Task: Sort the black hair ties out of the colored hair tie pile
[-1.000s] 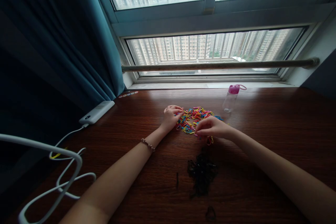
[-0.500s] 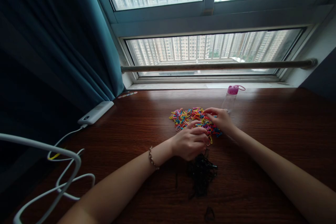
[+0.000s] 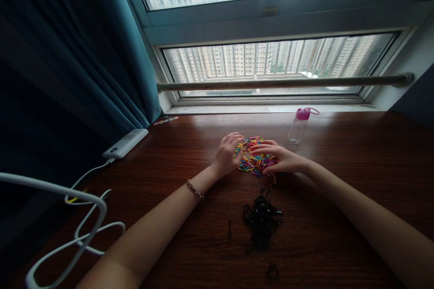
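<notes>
On the brown wooden tabletop lies a pile of small colourful loops [image 3: 252, 161], which look like elastic hair ties. My left hand [image 3: 228, 153] curves around the pile's left edge, thumb apart from the fingers. From the other side, my right hand [image 3: 278, 157] rests over the right part of the pile with its fingers spread. Both hands touch the loops, and neither appears to grip any. Nearer to me is a tangled heap of black loops [image 3: 261, 223], with a few black strays beside and below it.
A clear bottle with a pink lid [image 3: 300, 122] stands behind my right hand. At the left, a white power bank [image 3: 125, 143] lies by the blue curtain [image 3: 135, 76], joined to a white cable [image 3: 86, 171]. A metal rail [image 3: 285, 83] crosses the window.
My left hand has moved left and away from me, from above the front of the pile to its left edge. My right hand has spread over the pile, which is now more compact.
</notes>
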`<action>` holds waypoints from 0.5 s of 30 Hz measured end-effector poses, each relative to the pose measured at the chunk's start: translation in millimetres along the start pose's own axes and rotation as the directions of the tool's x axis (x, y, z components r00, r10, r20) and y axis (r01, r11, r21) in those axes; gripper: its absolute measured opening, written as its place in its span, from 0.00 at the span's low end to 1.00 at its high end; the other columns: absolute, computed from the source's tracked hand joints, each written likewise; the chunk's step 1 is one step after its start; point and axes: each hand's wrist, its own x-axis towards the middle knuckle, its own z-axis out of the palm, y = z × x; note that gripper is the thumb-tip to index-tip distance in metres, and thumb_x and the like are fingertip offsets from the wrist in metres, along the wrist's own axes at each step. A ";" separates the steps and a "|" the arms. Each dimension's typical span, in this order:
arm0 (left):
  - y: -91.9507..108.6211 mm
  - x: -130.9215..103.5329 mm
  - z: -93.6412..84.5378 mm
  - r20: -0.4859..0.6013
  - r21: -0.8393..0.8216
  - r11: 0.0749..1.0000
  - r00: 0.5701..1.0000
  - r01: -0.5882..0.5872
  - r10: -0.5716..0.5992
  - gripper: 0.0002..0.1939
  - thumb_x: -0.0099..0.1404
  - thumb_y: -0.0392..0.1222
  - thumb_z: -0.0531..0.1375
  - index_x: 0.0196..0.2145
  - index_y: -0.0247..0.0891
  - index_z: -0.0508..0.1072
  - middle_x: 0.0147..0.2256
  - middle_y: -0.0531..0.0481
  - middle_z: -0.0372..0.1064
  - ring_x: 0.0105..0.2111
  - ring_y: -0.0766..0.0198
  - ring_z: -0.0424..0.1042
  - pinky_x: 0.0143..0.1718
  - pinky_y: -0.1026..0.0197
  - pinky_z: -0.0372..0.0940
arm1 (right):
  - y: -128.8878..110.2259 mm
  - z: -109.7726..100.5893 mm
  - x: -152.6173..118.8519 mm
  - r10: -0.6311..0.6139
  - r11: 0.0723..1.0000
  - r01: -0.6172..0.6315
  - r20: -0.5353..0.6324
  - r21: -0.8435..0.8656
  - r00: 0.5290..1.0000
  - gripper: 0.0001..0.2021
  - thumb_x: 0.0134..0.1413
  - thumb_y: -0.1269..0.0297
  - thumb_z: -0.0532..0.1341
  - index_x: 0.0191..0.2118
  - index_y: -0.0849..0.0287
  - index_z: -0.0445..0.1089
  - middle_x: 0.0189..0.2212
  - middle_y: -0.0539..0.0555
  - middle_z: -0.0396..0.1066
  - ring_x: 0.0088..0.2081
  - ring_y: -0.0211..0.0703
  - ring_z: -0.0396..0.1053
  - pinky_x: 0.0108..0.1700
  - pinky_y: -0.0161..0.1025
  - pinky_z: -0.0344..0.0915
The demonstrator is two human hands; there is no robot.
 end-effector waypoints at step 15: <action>-33.5 0.0 13.5 0.033 -0.105 0.937 0.942 0.334 -0.333 0.07 0.56 0.38 0.58 0.34 0.36 0.72 0.34 0.47 0.71 0.34 0.62 0.69 0.38 0.62 0.63 | 26.2 3.7 -0.9 0.264 0.962 -0.220 -0.355 0.160 0.897 0.07 0.45 0.62 0.62 0.32 0.58 0.74 0.30 0.53 0.74 0.33 0.45 0.70 0.38 0.41 0.65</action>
